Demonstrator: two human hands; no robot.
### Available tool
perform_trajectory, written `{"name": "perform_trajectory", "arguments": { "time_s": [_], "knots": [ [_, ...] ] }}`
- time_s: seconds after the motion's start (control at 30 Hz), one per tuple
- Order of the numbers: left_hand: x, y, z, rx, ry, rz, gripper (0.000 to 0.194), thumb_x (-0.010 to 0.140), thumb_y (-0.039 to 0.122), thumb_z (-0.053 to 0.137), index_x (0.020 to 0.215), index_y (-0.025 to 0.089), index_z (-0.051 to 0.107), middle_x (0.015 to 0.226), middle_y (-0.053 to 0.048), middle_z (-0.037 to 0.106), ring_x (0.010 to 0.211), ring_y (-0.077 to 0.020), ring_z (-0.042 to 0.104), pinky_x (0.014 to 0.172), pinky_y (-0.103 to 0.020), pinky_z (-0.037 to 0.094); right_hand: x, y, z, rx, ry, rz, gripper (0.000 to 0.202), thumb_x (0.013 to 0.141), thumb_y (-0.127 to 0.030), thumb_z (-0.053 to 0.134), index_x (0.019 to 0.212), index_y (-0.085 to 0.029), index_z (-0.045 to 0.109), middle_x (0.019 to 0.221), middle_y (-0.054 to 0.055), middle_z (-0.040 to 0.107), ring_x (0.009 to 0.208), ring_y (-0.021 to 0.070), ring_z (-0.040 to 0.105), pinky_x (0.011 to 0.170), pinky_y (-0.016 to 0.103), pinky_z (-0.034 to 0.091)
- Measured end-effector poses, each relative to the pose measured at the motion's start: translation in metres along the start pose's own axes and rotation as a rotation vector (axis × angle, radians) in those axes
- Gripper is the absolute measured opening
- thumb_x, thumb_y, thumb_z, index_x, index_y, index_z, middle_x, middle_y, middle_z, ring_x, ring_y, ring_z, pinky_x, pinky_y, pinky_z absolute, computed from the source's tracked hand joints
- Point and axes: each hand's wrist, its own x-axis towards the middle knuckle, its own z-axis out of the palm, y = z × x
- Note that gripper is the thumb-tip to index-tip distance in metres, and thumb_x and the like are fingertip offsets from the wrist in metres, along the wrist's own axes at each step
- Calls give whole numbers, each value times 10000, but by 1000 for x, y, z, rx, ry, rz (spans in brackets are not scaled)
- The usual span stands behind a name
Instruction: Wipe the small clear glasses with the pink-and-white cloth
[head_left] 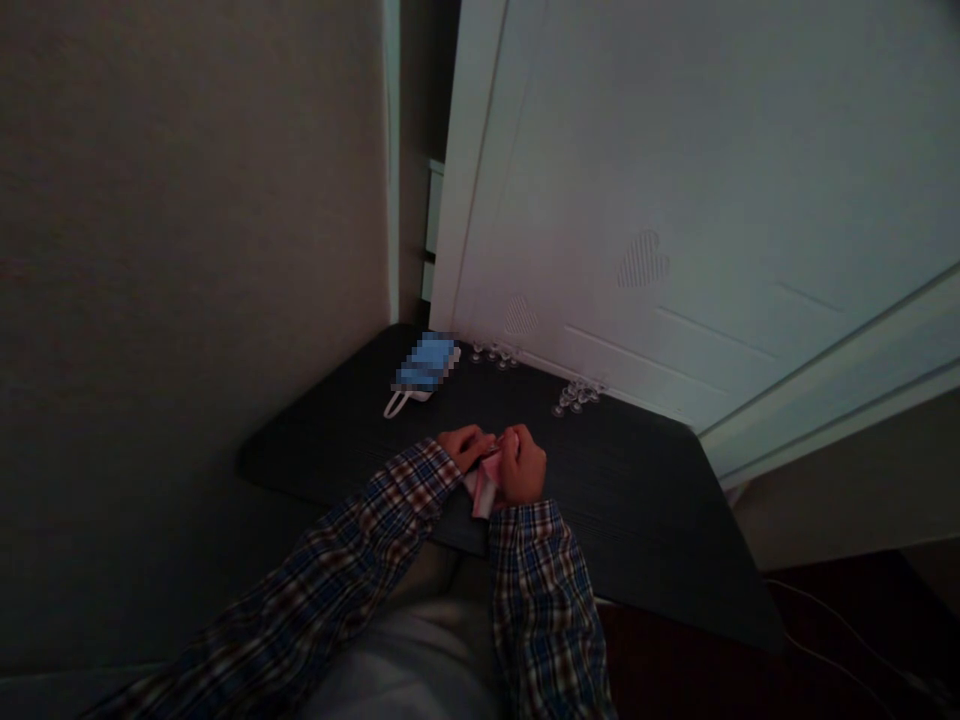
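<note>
Close together over the front of the dark table [637, 520], my two hands are both closed. My right hand [523, 468] grips a pink and white cloth [486, 490], whose loose end hangs down between the hands. Fingertips of my left hand [463, 446] pinch a small shiny clear piece [492, 449] against the cloth; its shape is mostly hidden. Beyond the hands stand small clear pieces that look like suction cups, one group [495, 354] at the back edge and another group [577, 395] farther right.
A phone-like device with a blurred blue screen [427, 362] and a white strap [396, 402] lies at the back left. A white panel with heart patterns [675, 180] rises behind the table. A plain wall [187, 200] stands left. White cables [825, 610] run at the lower right.
</note>
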Motion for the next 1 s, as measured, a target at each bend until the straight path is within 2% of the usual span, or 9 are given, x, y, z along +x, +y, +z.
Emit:
{"name": "perform_trajectory", "arguments": {
  "time_s": [0.43, 0.7, 1.0],
  "knots": [
    [0, 0, 0, -6, 17, -21, 413, 802, 522, 420, 740, 158, 605, 679, -3, 599, 617, -117, 512, 560, -217, 384, 0, 0, -1, 12, -8, -6, 361, 883, -409, 270, 797, -195, 549, 693, 2, 600, 610, 103, 527, 581, 198, 345],
    [1, -4, 4, -33, 55, -41, 368, 783, 506, 462, 771, 167, 601, 713, 3, 619, 654, -121, 545, 596, -220, 408, 0, 1, 0, -9, -14, -10, 364, 888, -409, 259, 793, -197, 539, 674, -8, 587, 590, 98, 516, 555, 195, 317],
    [1, -8, 4, 0, 59, -24, 400, 789, 530, 443, 780, 168, 612, 659, 10, 603, 594, -110, 521, 534, -204, 381, 1, 2, -1, -21, -11, -9, 356, 885, -412, 267, 790, -205, 541, 696, -4, 612, 632, 110, 541, 600, 210, 331]
  ]
}}
